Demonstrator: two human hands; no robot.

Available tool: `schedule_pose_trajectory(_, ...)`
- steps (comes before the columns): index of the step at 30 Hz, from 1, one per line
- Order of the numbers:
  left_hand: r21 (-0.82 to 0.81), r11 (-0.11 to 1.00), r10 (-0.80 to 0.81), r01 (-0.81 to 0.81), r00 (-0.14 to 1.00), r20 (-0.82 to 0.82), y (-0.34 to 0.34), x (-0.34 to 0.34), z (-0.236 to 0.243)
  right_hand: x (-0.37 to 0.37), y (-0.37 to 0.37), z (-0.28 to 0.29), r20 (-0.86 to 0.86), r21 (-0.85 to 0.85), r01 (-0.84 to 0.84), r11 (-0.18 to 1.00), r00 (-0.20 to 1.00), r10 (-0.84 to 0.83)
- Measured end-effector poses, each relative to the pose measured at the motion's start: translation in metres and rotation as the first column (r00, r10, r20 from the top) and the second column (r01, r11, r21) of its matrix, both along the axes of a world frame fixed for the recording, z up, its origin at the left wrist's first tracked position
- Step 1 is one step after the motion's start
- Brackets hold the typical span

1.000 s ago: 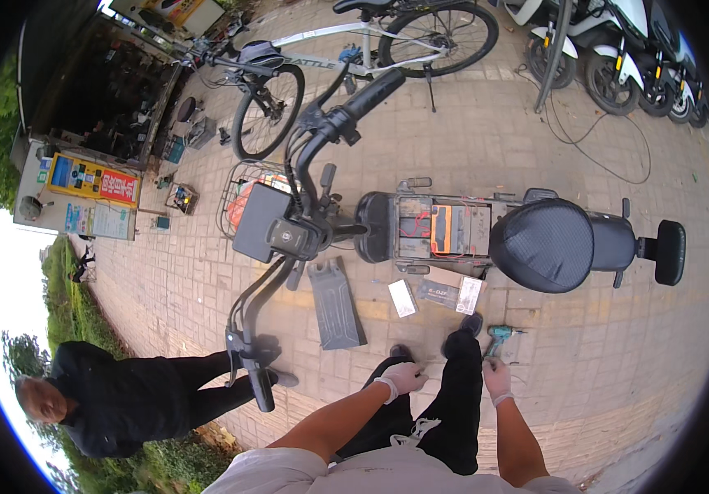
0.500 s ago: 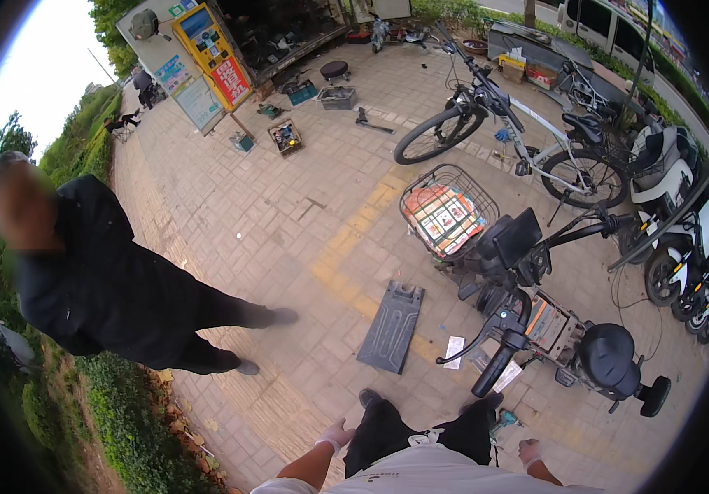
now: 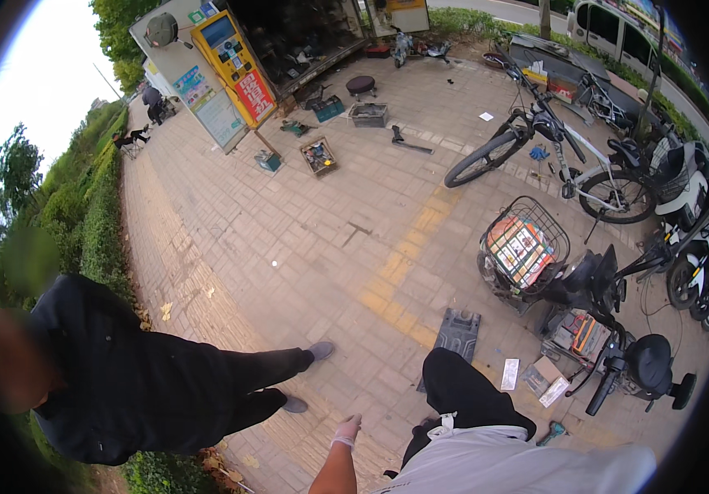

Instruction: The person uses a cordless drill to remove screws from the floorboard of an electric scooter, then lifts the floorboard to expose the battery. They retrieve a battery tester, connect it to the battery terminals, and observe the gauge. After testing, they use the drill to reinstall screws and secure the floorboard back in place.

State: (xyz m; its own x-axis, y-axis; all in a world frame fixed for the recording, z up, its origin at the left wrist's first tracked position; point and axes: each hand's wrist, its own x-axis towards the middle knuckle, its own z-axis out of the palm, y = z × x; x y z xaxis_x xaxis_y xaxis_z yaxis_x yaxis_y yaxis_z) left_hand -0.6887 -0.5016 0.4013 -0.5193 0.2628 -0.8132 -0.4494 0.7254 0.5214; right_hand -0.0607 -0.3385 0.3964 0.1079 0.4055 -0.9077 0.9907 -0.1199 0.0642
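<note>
My left hand point(image 3: 348, 430), in a pale glove, hangs beside my leg with fingers curled and no object visible in it. My right hand is out of view. Ahead on the right is an electric scooter with a black seat point(image 3: 649, 361), wire basket point(image 3: 522, 247) and open battery compartment point(image 3: 577, 337). A dark floor panel point(image 3: 460, 333), a white box point(image 3: 509, 375) and cardboard point(image 3: 545, 372) lie beside it, with a teal drill point(image 3: 552, 432) near my leg. At the left a person in dark clothes point(image 3: 140, 379) stands close to me.
Hedges point(image 3: 95, 214) edge the left. Up ahead are a kiosk point(image 3: 235, 70), stool point(image 3: 361, 86), tool crates point(image 3: 318, 156) and, farther off, another person point(image 3: 153, 105). A bicycle point(image 3: 569, 156) and parked scooters point(image 3: 692, 272) crowd the right, beyond which is a van point(image 3: 610, 33).
My view has swung up and left, moving the scooter rightward in frame. My legs have shifted mid-step toward the left, and my right hand has left view. The other person now appears nearer.
</note>
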Motion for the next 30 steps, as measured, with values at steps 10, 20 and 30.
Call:
schedule_pose_trajectory(10,-0.203,0.977,-0.08,0.064,0.995,-0.067,0.129,-0.186,0.069,-0.34,0.279,-0.094,-0.143,0.03,0.026,0.999,0.99,-0.021)
schedule_pose_trajectory(20,-0.339,0.941,0.045,-0.014,0.996,0.083,0.332,-0.361,0.072,-0.755,0.832,0.09,-0.945,0.188,0.685,0.704,0.322,-0.061)
schedule_pose_trajectory(30,-0.332,0.903,-0.196,0.273,0.949,0.246,0.741,-0.577,0.004,-0.695,0.9,-0.032,-0.561,0.128,0.897,0.424,0.418,-0.715)
